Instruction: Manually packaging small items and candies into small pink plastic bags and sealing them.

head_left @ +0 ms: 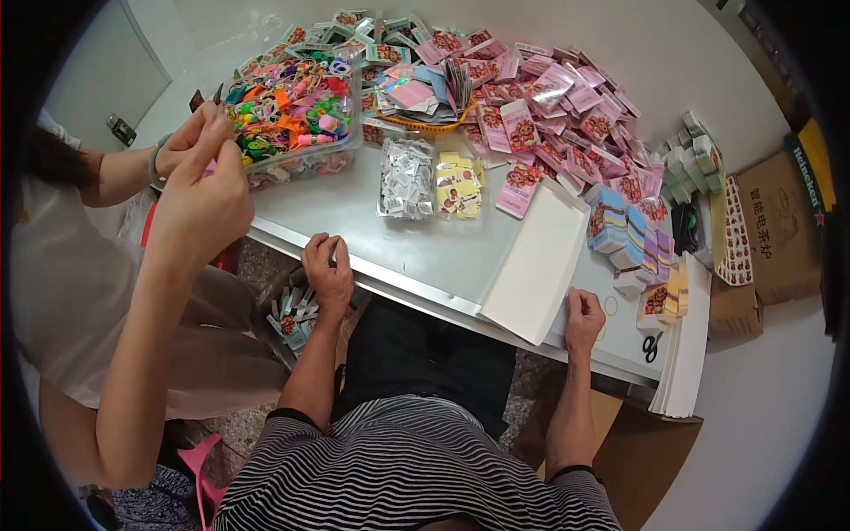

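Note:
My left hand (328, 271) rests on the table's front edge with its fingers curled in; nothing shows in it. My right hand (583, 320), loosely closed, lies at the same edge further right, beside a long white open cardboard tray (537, 261). Thin rubber bands (610, 306) lie just past its fingers. Beyond my left hand stand a clear box of small white printed pieces (407, 180) and a clear pack of yellow printed cards (459, 186). A pink printed card box (519, 188) lies near the tray's far end.
At left, a co-worker's hands (199, 181) are raised before a clear bin of colourful trinkets (297, 111). Pink boxes (567, 106) heap up behind. To the right are banded card stacks (624, 234), black scissors (652, 347), white cardboard strips (686, 372) and brown cartons (779, 230).

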The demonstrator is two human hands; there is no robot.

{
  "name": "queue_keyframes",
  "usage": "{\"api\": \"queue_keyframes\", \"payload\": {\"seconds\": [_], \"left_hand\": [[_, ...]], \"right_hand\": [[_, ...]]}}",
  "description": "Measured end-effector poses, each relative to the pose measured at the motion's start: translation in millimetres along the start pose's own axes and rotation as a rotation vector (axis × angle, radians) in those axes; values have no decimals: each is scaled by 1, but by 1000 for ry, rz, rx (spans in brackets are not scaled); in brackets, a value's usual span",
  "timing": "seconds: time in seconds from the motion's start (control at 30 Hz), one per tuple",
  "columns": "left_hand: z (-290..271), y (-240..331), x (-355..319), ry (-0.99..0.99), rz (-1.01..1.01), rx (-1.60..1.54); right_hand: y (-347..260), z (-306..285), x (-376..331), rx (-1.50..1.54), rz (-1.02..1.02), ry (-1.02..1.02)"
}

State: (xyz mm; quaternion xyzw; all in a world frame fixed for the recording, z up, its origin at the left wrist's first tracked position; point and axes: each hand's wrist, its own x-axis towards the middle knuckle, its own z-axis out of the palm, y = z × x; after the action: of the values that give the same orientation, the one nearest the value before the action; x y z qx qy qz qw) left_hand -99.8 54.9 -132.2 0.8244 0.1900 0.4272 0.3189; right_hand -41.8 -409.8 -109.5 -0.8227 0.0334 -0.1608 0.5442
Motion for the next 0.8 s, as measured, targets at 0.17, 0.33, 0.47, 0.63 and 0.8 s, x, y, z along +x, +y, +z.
{"api": "queue_keyframes", "payload": {"seconds": [0.17,0.33,0.47,0.63,0.8], "left_hand": [[0,-6,-1,1,19,24],[7,-7,-3,25,35,21],[3,-9,-4,28,72,38],[4,-16,-5,-19,63,-9],[7,-17,-6,-16,57,52]], "right_hand": [[-13,-7,8,11,85,13],[-82,9,44,11,-219,22],[-110,49,74,-29,-284,-104],[-112,75,115,-99,-278,-116],[-107,98,163,-136,-184,-119]]}}
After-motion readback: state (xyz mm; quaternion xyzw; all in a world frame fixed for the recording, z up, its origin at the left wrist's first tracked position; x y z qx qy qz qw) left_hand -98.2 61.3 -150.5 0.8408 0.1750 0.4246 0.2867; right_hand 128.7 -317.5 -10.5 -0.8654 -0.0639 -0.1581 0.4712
